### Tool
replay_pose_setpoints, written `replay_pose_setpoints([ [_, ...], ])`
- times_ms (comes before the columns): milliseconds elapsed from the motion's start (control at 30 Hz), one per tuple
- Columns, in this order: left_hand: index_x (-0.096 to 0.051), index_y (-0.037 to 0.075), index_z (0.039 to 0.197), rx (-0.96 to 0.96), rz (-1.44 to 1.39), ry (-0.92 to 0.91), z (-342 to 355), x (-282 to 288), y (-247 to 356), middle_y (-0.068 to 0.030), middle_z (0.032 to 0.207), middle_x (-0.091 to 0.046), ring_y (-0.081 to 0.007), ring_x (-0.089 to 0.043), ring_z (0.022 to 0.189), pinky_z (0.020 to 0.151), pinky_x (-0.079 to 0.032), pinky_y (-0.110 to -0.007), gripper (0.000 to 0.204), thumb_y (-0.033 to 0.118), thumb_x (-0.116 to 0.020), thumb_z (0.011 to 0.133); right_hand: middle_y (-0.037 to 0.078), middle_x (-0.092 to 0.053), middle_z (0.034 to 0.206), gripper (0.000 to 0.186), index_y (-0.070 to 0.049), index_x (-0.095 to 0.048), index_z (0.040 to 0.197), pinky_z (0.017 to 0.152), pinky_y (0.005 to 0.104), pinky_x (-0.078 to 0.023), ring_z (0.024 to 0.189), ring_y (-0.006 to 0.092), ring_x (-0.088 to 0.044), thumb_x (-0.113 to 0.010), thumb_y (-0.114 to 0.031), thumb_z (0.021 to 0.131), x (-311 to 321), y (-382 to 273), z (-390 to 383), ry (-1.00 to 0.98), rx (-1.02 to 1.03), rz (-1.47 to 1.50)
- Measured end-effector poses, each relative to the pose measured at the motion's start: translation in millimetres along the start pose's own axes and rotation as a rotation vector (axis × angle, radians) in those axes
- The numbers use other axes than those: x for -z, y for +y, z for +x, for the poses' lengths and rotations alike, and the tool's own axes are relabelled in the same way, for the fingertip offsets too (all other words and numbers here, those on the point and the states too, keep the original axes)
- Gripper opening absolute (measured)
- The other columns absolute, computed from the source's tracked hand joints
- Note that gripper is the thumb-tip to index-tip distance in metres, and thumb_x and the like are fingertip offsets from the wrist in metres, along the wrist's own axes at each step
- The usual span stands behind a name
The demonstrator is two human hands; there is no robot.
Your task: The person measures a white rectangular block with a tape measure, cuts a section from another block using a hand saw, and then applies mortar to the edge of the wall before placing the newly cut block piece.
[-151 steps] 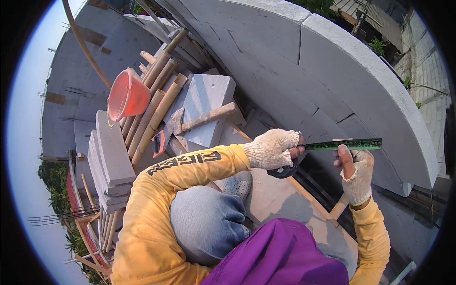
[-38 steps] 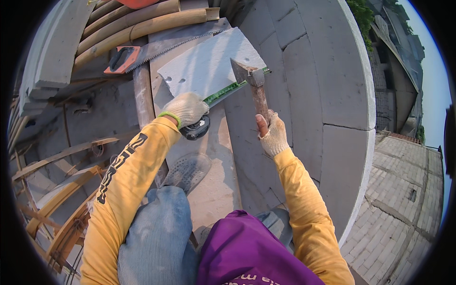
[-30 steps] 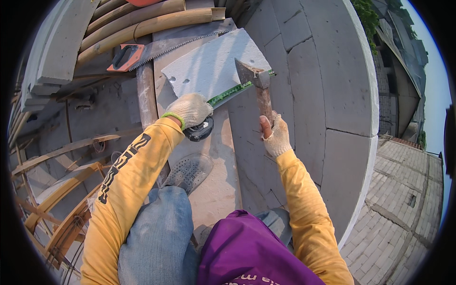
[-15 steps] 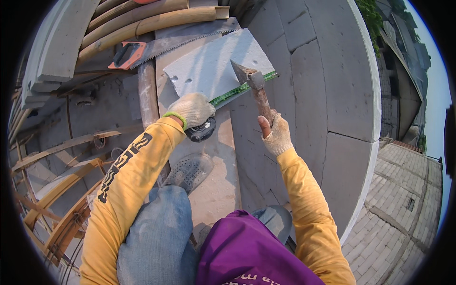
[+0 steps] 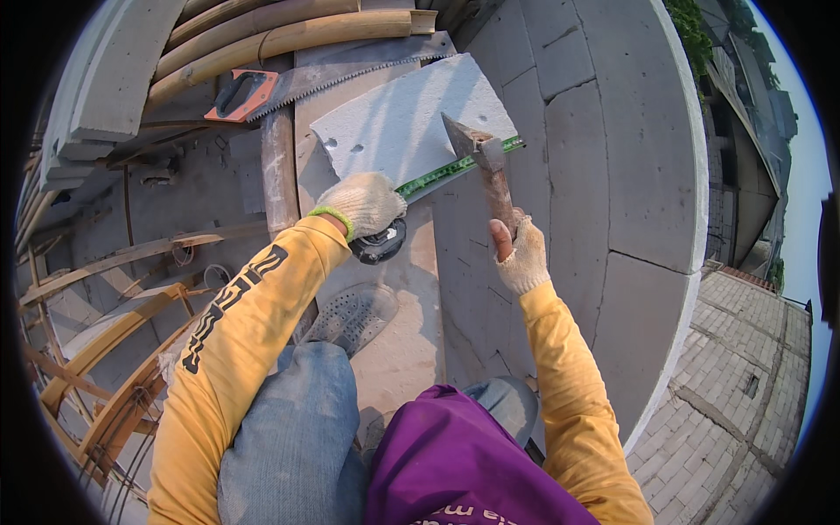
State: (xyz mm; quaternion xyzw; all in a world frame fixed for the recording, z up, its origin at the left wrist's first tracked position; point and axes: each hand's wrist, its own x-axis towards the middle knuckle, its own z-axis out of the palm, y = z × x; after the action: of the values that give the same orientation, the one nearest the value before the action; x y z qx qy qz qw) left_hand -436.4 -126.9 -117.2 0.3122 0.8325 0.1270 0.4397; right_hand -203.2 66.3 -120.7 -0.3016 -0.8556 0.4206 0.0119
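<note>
My gloved left hand (image 5: 366, 205) grips a black tape measure (image 5: 381, 243) at the near edge of a pale concrete block (image 5: 407, 114). The green tape blade (image 5: 455, 171) runs out along the block's near long edge to its right corner. In my right hand (image 5: 523, 254), also gloved with bare fingertips, is the wooden handle of a hammer (image 5: 481, 144) with a pointed metal head. Its head is over the blade near the block's right end; whether they touch I cannot tell. The block lies on a plank (image 5: 411, 306).
A handsaw (image 5: 341, 79) with an orange handle lies beyond the block. Bamboo poles (image 5: 289, 44) and stacked pale slabs (image 5: 122, 70) are at the upper left. A grey block wall (image 5: 577, 175) rises close on the right. My perforated shoe (image 5: 359, 315) rests on the plank.
The whole view has shifted slightly, so the block, saw and hands appear a little to the right. Both hands keep their grips, and the tape stays extended along the block.
</note>
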Motion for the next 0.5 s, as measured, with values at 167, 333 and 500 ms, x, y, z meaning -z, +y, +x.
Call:
replay_pose_setpoints([
  [167,-0.078,0.000,0.107,-0.035,-0.005,0.008,2.5,-1.6,-6.2,-0.0279,0.098,-0.074,-0.0441,-0.073,0.092,0.083,-0.057,-0.048,0.035,0.027,-0.058,0.098,0.016,-0.062,0.080,0.045,0.001,-0.064,0.103,0.071,0.0411,-0.050,0.072,0.0304,-0.062,-0.064,-0.044,0.105,-2.5,12.2,-1.0,0.034,-0.062,0.080],
  [333,-0.078,-0.001,0.103,0.007,-0.017,0.012,1.1,-1.4,-1.3,-0.0270,0.096,-0.074,-0.0434,-0.073,0.091,0.083,-0.057,-0.048,0.034,0.027,-0.059,0.097,0.016,-0.063,0.080,0.046,0.002,-0.064,0.107,0.070,0.0409,-0.051,0.073,0.0286,-0.064,-0.064,-0.044,0.105,-4.5,8.6,0.0,0.001,-0.056,0.102],
  [500,-0.078,-0.001,0.102,-0.076,0.050,0.022,9.9,-10.0,-13.9,-0.0261,0.096,-0.074,-0.0428,-0.073,0.091,0.083,-0.057,-0.048,0.033,0.027,-0.060,0.097,0.016,-0.065,0.080,0.047,0.002,-0.065,0.109,0.071,0.0408,-0.052,0.074,0.0295,-0.066,-0.064,-0.044,0.105,-3.9,9.3,1.3,0.013,-0.018,0.044],
])
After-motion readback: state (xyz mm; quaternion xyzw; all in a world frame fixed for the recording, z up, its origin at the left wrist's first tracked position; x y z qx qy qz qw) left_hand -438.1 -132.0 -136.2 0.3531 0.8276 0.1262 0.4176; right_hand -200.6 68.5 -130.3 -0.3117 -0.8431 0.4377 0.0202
